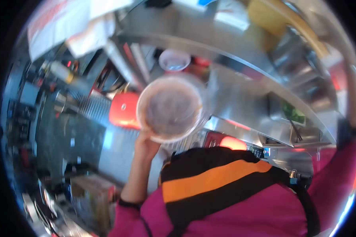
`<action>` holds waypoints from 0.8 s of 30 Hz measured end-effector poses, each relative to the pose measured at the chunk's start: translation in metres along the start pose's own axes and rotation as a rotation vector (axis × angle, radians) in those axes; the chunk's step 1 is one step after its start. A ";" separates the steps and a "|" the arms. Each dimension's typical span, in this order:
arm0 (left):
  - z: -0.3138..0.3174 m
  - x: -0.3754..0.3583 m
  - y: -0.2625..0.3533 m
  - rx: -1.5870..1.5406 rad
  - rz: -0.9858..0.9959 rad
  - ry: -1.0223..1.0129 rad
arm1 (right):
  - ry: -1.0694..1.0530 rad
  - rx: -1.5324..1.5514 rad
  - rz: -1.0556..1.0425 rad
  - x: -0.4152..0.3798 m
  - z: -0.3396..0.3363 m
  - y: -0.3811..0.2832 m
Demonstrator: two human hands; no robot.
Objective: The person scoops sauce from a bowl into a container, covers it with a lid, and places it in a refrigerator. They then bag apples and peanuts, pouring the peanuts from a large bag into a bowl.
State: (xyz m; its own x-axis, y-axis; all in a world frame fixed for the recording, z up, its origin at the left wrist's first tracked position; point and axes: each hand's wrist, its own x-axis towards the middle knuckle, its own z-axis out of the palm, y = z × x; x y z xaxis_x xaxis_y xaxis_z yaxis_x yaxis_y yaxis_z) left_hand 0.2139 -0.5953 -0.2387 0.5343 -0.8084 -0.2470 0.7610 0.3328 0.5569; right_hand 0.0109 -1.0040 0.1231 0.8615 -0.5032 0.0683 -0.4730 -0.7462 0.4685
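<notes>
My left hand (145, 145) grips a round, whitish plastic tub (172, 108) by its near left rim, the thumb side against the edge. The tub's wide mouth faces me, and blur keeps me from telling whether anything lies inside. A red rounded object (124, 110) shows just left of the tub, lower down. Beyond the tub stands a smaller white bowl (174, 60). My right arm stretches up along the far right edge of the view, and its hand cannot be made out there.
A steel counter (241, 87) with a raised shelf edge runs across the right. Green leaves (293, 112) lie in a container there. White papers or boxes (67, 27) are at upper left. A cardboard box (93, 193) stands on the floor at lower left.
</notes>
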 end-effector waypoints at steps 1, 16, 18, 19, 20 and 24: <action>0.004 -0.001 0.002 -0.013 0.024 0.002 | 0.136 0.042 -0.093 -0.015 -0.011 -0.009; -0.048 -0.067 0.056 -0.083 0.084 0.083 | -0.678 2.753 -0.139 -0.004 0.129 -0.432; -0.064 -0.078 0.067 -0.074 0.106 0.100 | -0.742 2.731 -0.149 0.005 0.121 -0.459; -0.074 -0.084 0.072 -0.068 0.111 0.102 | -0.781 2.706 -0.137 0.010 0.118 -0.473; -0.087 -0.088 0.076 -0.055 0.103 0.136 | -0.835 2.696 -0.173 0.015 0.114 -0.486; -0.100 -0.111 0.112 -0.007 0.178 0.271 | -0.890 2.708 -0.152 0.027 0.088 -0.542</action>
State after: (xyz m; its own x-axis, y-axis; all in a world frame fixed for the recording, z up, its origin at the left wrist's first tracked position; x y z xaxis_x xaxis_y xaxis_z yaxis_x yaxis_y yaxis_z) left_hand 0.2765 -0.4203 -0.2284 0.7373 -0.5785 -0.3489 0.6485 0.4617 0.6052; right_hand 0.2743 -0.6518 -0.2060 0.9758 0.0436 -0.2143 -0.1782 0.7264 -0.6638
